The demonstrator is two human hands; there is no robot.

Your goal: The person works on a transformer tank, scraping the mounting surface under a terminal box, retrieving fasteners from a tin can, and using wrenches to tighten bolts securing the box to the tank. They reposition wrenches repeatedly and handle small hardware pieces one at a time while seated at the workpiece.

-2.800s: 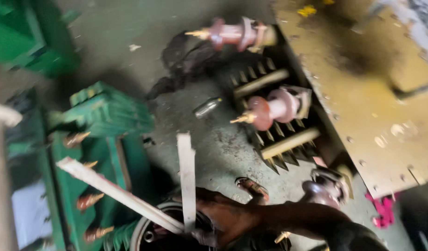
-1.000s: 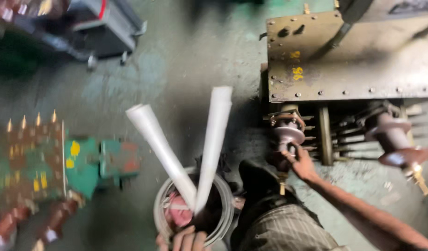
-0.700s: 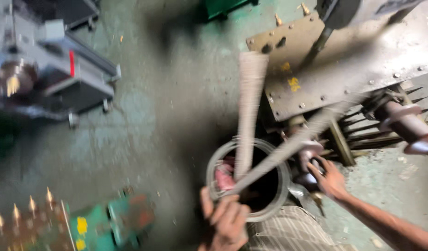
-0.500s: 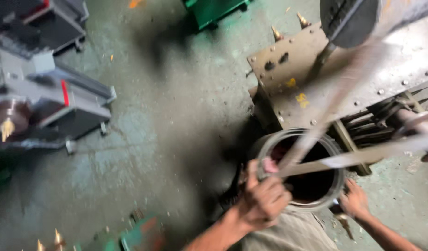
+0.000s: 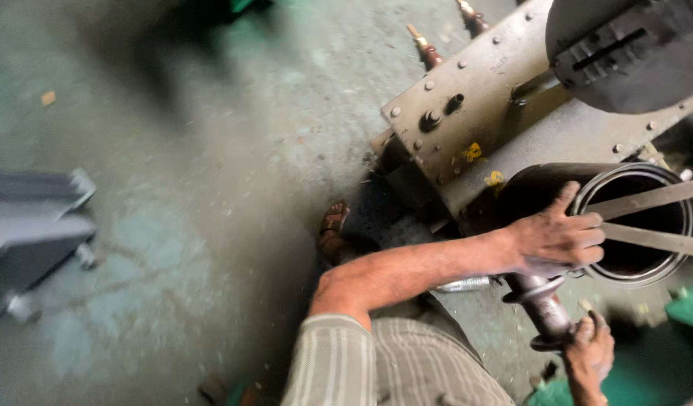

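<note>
Since half a second ago your view has swung further right and down: the grey machine that sat at upper left is now only a blurred grey block (image 5: 30, 233) at the left edge, and the dark cylinder (image 5: 545, 192) has shifted up toward the right side of the frame. Your left hand (image 5: 561, 240) has travelled with it and now lies flat over the near rim of that cylinder, fingers (image 5: 587, 237) spread narrow and curled onto the metal lip, thumb raised toward the wall of the drum. Two pale flat strips (image 5: 647, 218) cross the open mouth of the cylinder and run off the right edge, one above the other, their inner ends meeting near your fingertips; whether you pinch them cannot be told. Your right hand (image 5: 591, 353), low at the right, is wrapped around the lower end of a ribbed brown insulator (image 5: 542, 304) that sits just under the cylinder. Behind the cylinder stands a rusty steel tank lid (image 5: 474, 98) studded with bolts, with yellow paint marks on its edge, and a dark round plate (image 5: 632, 53) at top right. Your striped sleeve (image 5: 384, 368) fills the bottom centre. A foot in a brown sandal (image 5: 335, 229) rests on the greenish concrete floor (image 5: 211, 150) beside the tank. Green-painted metal (image 5: 688, 312) shows at lower right.
</note>
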